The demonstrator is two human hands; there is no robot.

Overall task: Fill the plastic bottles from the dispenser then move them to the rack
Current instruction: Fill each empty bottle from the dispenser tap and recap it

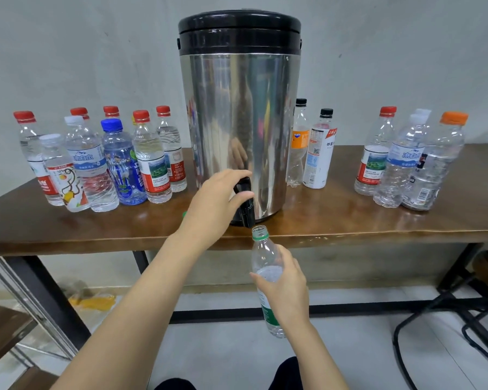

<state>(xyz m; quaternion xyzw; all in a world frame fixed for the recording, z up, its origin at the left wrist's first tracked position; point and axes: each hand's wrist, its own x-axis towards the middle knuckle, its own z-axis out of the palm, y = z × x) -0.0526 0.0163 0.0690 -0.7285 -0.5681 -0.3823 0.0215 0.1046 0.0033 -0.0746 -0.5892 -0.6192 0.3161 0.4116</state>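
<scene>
Open bottle (263,253) is held in the right grip (286,285), fingers wrapped round its middle, long axis near-vertical. Its mouth is parked just under, a touch right of, the tap (246,215), which is clasped by the left grip (219,199). A small nudge left is probably needed.

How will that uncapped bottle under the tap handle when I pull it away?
Probably soft: the thin clear bottle is gripped mid-body by the right hand, so squeezing could dent it. Partly filled, likely bottom-heavy. No cap, so tilting may spill.
</scene>
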